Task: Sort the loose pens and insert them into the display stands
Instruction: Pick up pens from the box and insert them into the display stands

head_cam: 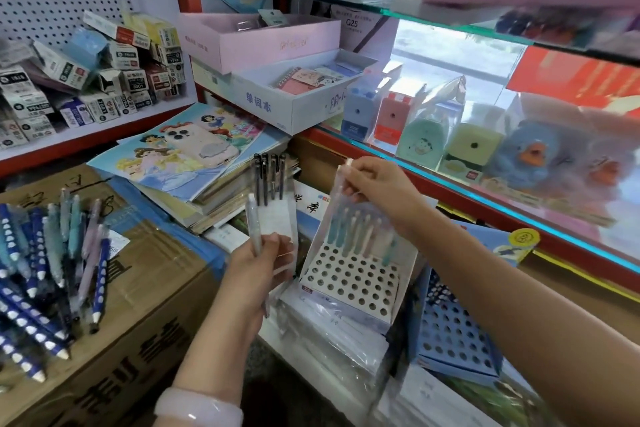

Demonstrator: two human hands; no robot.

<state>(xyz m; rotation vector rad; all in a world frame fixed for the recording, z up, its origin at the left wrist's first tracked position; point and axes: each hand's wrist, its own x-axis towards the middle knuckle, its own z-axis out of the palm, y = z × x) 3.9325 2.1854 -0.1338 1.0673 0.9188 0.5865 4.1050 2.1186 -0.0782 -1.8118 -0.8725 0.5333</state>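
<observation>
Cardboard cartons and stacked stationery serve as the work surface.

A brown carton [145, 291] at 8 o'clock bears a heap of loose pens [41, 263]. At 11 o'clock a stack of books [194, 184] carries a phone [201, 146]. At 5 o'clock wrapped paper packs [332, 340] hold the white display stand [349, 282], a blue stand [453, 333] just beside it.

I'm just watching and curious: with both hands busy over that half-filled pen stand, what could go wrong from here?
1. The right hand lifts a clear plastic cover over the pastel pens in the white display stand; it might snag and topple them.
2. The left hand holds a pale pen together with a clear sleeve; the pen could slip.
3. The loose pens heaped on the cardboard box could roll off.
</observation>
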